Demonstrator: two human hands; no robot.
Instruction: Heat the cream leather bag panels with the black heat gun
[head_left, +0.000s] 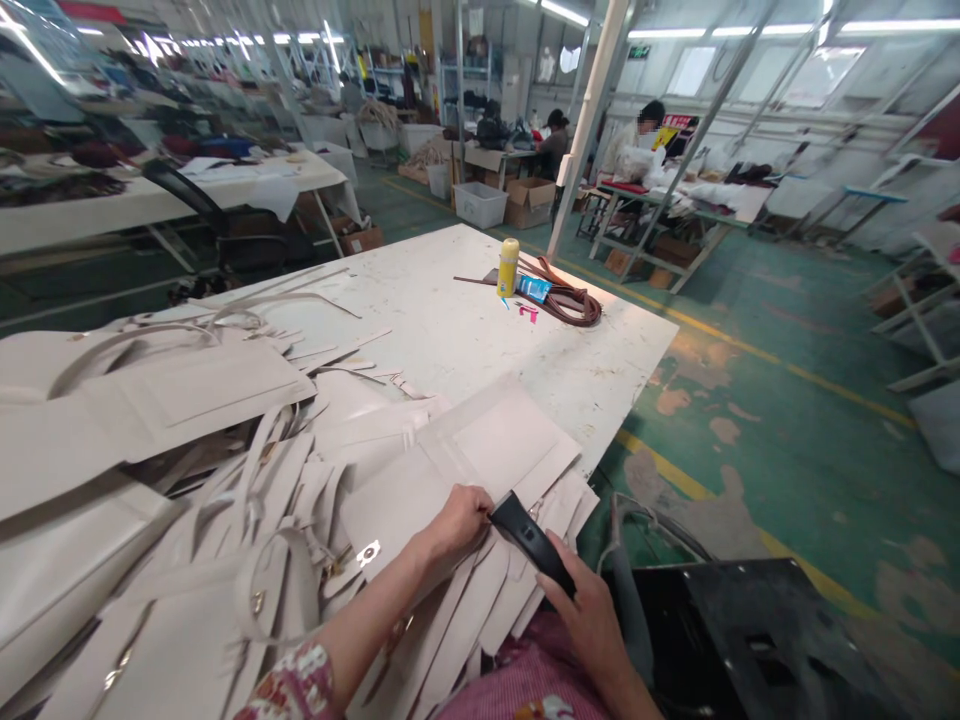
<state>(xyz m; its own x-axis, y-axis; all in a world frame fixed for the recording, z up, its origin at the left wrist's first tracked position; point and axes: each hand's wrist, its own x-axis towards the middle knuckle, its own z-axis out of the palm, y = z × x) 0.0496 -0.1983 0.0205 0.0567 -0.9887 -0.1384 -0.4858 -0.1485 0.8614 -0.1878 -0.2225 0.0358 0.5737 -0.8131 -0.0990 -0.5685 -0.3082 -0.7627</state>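
My right hand (592, 610) is wrapped round a black handheld tool (531, 540) at the table's near edge. My left hand (459, 520) pinches the tip of that tool, resting on a cream leather panel (480, 450). Under both hands lies a fanned stack of cream leather pieces (480, 600). Cream handbag parts with curved handles (247, 580) are heaped to the left.
The white worktable (450, 320) carries a yellow bottle (508, 267), a blue packet (534, 288) and a brown strap (574, 300) at its far edge. A black chair (750, 640) stands at my right. Other people work at distant tables. Green floor lies to the right.
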